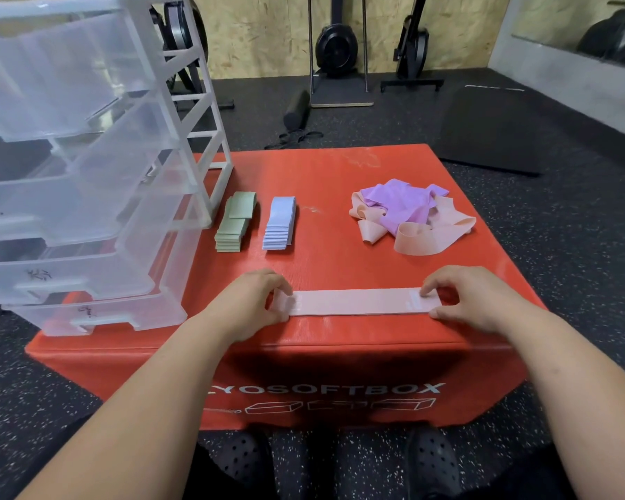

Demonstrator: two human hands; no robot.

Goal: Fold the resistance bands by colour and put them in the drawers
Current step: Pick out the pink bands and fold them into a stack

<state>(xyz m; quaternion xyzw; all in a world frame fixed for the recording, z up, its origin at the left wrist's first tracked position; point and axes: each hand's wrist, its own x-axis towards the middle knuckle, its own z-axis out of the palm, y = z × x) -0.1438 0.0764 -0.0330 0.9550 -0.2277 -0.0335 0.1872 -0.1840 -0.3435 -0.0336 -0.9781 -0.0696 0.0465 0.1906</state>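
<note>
A red soft plyo box (340, 167) is seen on the speckled gym floor, and a clear plastic drawer unit (87, 157) is stood on its left part, with the drawers pulled out in steps toward the viewer. Both forearms are stretched forward over the near edge of the box, well apart from each other. A loose heap of purple and peach bands (408, 211) is left unfolded toward the far right of the box top. A pale pink resistance band (354, 302) is laid flat and straight along the near edge, between the hands. Its left end is held under the curled fingers of the left hand (253, 301), with the thumb set at the near edge; its right end is pinned by the bent fingertips of the right hand (462, 297), thumb likewise at the near edge. A folded green stack (233, 225) is placed just beside the drawer unit, and a folded blue stack (280, 225) near it on the right
</note>
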